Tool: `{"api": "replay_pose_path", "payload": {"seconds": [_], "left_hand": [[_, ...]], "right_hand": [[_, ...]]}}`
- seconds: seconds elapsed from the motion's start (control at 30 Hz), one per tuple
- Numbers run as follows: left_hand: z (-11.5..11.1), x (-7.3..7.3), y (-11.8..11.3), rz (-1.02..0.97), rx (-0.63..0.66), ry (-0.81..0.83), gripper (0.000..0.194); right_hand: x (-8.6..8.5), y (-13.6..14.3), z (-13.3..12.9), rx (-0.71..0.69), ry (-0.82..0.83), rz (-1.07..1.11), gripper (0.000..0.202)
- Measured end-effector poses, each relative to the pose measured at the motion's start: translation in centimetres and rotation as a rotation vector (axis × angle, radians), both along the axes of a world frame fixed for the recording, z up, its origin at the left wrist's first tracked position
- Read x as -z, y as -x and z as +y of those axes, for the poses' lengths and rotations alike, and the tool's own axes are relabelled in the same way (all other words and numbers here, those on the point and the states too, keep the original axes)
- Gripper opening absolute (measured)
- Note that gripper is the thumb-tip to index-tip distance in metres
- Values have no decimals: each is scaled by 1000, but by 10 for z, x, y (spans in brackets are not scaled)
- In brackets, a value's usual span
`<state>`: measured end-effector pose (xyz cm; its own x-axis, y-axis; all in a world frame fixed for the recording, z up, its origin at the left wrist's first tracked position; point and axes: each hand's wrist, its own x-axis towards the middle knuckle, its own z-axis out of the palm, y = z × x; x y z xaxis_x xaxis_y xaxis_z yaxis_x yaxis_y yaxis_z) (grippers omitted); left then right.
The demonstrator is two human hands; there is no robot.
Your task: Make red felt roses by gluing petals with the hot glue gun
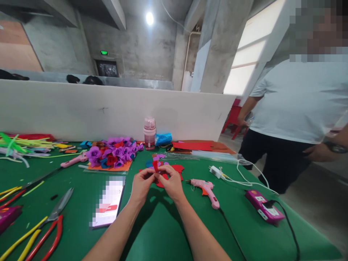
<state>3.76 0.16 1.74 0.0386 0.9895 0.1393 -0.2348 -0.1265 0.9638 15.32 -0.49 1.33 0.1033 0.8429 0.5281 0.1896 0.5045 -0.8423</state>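
Observation:
Both of my hands meet over the middle of the green table. My left hand [143, 181] and my right hand [170, 180] pinch a small red felt piece [155, 165] between thumbs and fingertips; its upper end sticks up above them. Behind and under my fingers lie more cut red pieces [178, 169], along with a few purple and blue ones, partly hidden. To the right of my right hand lies a pink glue gun [205, 188] with its cord running toward me. A phone [108, 203] with a lit screen lies left of my left hand.
Purple, red and blue fabric flowers [116, 154] are heaped at back left. Scissors [56, 214] lie front left. A pink bottle [149, 134] stands by the white partition [108, 108]. A purple power strip [263, 206] and white charger [216, 172] are right. A person [301, 98] stands beyond the table's right edge.

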Motion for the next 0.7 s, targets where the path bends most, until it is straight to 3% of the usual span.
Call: {"api": "replay_pose_path", "payload": {"seconds": [0.23,0.4,0.5,0.6,0.7], "left_hand": [[0,-5,1,130,32,-41,12],[4,-6,-5,221,109,41,31],[2,-10,-7,357,186,76,22],[2,-17,-1,530,279,-1,29],[7,-25,10,595,232,-72,22]], "right_hand": [[-2,-2,0,31,-58,32,8],[2,-9,6,163,-39,117,13],[5,-10,8,207,-5,169,18],[3,-8,5,215,-19,165,19],[-2,-6,-1,212,-80,144,15]]}}
